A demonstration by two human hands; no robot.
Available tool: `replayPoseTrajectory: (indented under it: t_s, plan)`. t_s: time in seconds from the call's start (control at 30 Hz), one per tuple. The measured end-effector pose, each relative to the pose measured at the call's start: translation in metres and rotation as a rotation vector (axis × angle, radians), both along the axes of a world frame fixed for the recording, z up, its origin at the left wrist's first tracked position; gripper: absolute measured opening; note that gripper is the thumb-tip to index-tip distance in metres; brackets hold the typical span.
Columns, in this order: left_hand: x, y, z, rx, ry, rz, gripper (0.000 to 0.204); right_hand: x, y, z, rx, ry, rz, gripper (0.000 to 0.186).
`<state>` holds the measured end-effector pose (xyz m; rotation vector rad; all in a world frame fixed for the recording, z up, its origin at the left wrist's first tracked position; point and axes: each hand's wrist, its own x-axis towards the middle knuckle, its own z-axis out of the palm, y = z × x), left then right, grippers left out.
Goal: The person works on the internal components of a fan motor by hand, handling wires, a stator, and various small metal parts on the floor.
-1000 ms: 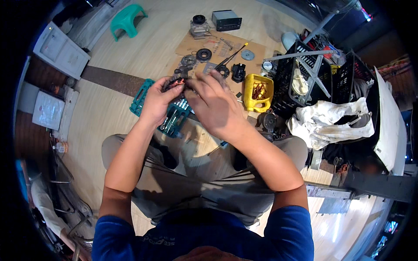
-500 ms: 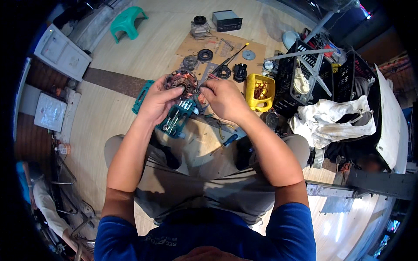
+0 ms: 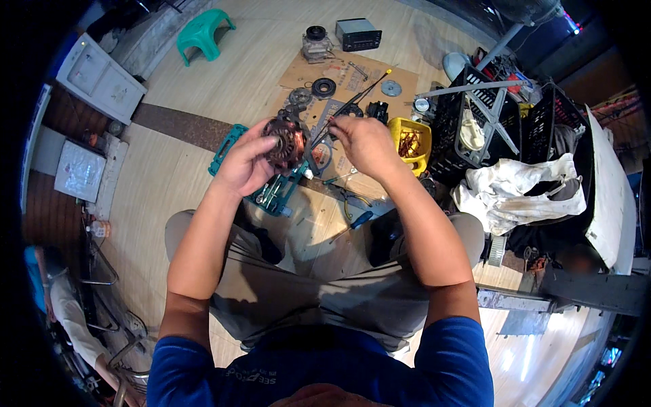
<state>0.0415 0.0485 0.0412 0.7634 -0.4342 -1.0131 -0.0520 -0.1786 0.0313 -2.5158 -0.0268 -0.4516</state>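
The left hand [image 3: 244,161] clamps its fingers on a copper-wound ring [image 3: 296,144]. Right of this ring, the right hand [image 3: 368,146] has fingers together.

Clock positions run from the centre of the view. Two bare hands: the left hand [image 3: 247,159] at 10 o'clock, the right hand [image 3: 369,147] at 1. One copper-wound part [image 3: 294,144] at 11. One teal tool case [image 3: 290,192] near 10. One pair of pliers [image 3: 357,201] at 3, one blue-handled screwdriver [image 3: 361,218] at 4. One yellow container [image 3: 426,150] at 2; its reddish pieces are too small to count. Two black crates [image 3: 444,121] between 2 and 3. One green stool [image 3: 203,39] at 11.
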Motion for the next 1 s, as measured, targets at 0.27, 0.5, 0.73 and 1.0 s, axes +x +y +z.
replayPoseTrajectory:
  t_s: [0.27,0.5,0.73,1.0]
  plan:
    - [-0.015,-0.012,0.015,0.628,-0.489,0.014,0.051,-0.012,-0.019,0.021,-0.274,-0.067,-0.088,0.016]
    - [-0.001,-0.017,-0.001,0.902,-0.857,0.537,0.038,-0.035,0.0,0.04,-0.335,-0.06,-0.023,0.015]
    - [0.03,0.0,-0.02,0.303,-0.149,0.583,0.027,-0.055,0.003,0.054,-0.207,0.12,0.191,0.015]
    - [0.032,0.012,-0.005,-0.111,0.131,0.122,0.039,-0.042,-0.054,0.012,-0.338,0.239,-0.122,0.018]
